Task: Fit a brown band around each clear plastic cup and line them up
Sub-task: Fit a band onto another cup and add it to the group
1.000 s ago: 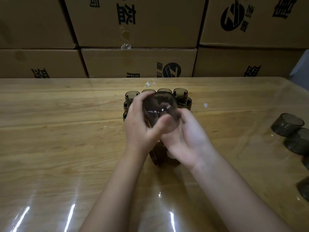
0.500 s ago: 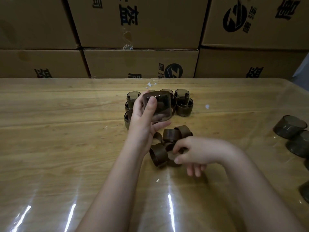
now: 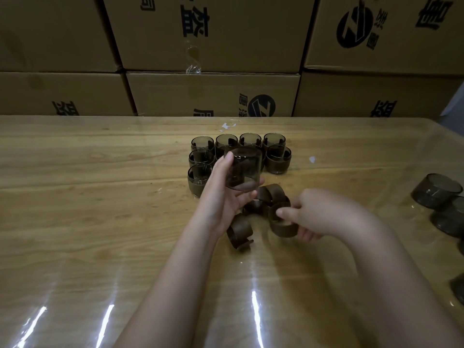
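A second ago the right hand [image 3: 319, 214] was helping cradle the cup [image 3: 242, 169]. Now it is pinching one band [image 3: 282, 223] and lifting it off the loose bands [image 3: 239, 231]. The left hand [image 3: 226, 194] is still gripping the cup alone, mouth up and unbanded, at eleven o'clock from that band. I'm reading this as the next fitting just starting: the band is picked but not yet on the cup.

I'm counting seven banded cups [image 3: 278, 160] at twelve o'clock on the table [image 3: 100, 197], four of them in the back row. The held cup may be hiding more. At least three loose bands are lying under the hands, but they are overlapping, so I'm not trusting that number. At three o'clock four bare cups [image 3: 437, 190] are waiting, two of them cut off by the edge.
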